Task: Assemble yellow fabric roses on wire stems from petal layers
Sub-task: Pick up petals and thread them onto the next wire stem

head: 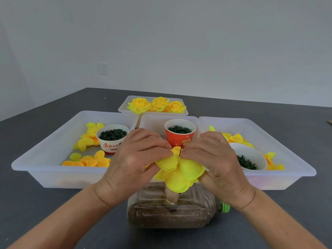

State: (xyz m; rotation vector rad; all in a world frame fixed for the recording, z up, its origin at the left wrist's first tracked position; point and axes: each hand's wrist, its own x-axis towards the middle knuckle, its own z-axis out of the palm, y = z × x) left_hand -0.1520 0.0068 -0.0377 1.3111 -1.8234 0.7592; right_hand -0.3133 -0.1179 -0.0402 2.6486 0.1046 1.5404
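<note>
Her left hand (138, 159) and right hand (213, 159) pinch a half-built yellow fabric rose (177, 169) threaded on a thin dark wire stem (181, 149), above a soil-filled clear plastic bottle (168, 212) lying sideways.

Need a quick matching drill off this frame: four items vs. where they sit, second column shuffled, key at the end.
Items:
1. finished roses
2. red cup
3. bottle
4. tipped white cup

Places:
A. right tray
B. on its side under the hands
C. far tray
D. middle tray

Pairs: 1-C, 2-D, 3-B, 4-A
</note>
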